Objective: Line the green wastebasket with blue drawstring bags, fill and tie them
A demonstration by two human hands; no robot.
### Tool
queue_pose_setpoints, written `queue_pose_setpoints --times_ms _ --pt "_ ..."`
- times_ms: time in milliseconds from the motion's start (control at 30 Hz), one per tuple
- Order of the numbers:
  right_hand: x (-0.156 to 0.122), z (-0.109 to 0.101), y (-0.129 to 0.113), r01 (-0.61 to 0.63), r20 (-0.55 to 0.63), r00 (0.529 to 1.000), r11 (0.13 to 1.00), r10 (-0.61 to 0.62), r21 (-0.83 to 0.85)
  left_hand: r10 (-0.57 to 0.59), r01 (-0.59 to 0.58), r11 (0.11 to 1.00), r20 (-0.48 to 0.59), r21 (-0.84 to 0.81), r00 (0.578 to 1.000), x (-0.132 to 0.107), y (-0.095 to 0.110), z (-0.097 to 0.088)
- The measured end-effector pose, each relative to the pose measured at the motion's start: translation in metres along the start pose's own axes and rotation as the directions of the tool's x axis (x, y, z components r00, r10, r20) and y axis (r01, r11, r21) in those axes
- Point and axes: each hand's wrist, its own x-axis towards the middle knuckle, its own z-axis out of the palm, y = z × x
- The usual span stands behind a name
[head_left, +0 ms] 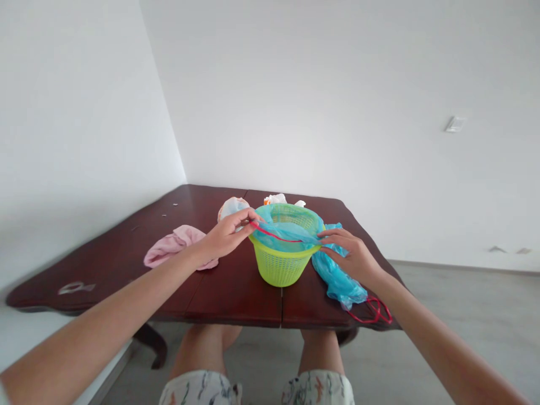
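Observation:
A lime-green plastic basket [282,264] stands on a dark wooden table [228,292]. A thin blue plastic bag [337,278] with a red drawstring [373,310] is stretched across the basket's rim and trails down to the table on the right. My left hand [228,235] pinches the bag's edge and red string at the rim's left side. My right hand [352,256] pinches the bag at the rim's right side, fingers pressed on the plastic.
A pink cloth [175,247] lies left of the basket. Behind it sit a pale rounded bundle [232,207] and some white crumpled items [276,198]. White walls close in on the left and behind. My knees show under the table's near edge.

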Motion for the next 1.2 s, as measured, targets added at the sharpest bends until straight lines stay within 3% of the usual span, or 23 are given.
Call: queue_pose_setpoints --times_ms 100,300,400,500,667,900,1200 --pt "-0.002 -0.002 0.003 -0.009 0.007 1.000 0.999 0.009 0.036 0.011 -0.010 1.000 0.032 -0.021 0.999 -0.002 0.000 0.004" --pt "-0.010 -0.009 0.004 -0.035 0.046 0.998 0.999 0.034 0.009 0.201 -0.228 0.965 0.190 0.131 0.961 -0.013 0.000 0.005" --pt "-0.013 -0.011 0.002 -0.025 0.060 0.998 0.997 0.030 -0.077 0.257 -0.305 0.925 0.220 0.225 0.941 -0.019 0.000 0.006" --pt "-0.017 -0.014 0.001 -0.019 0.075 0.997 0.979 0.035 -0.205 0.274 -0.334 0.874 0.208 0.353 0.939 -0.024 -0.004 0.006" --pt "-0.022 -0.014 0.005 0.002 0.117 0.992 0.948 0.037 -0.318 0.294 -0.299 0.803 0.095 0.516 0.951 -0.035 -0.017 0.005" --pt "-0.021 -0.012 0.001 0.014 0.189 0.981 0.961 0.040 -0.278 0.323 -0.296 0.853 0.013 0.430 0.946 -0.047 -0.027 0.015" --pt "-0.017 -0.021 -0.001 0.085 0.267 0.964 0.960 -0.011 -0.266 0.228 -0.236 0.938 0.062 0.255 0.972 -0.046 -0.025 0.017"
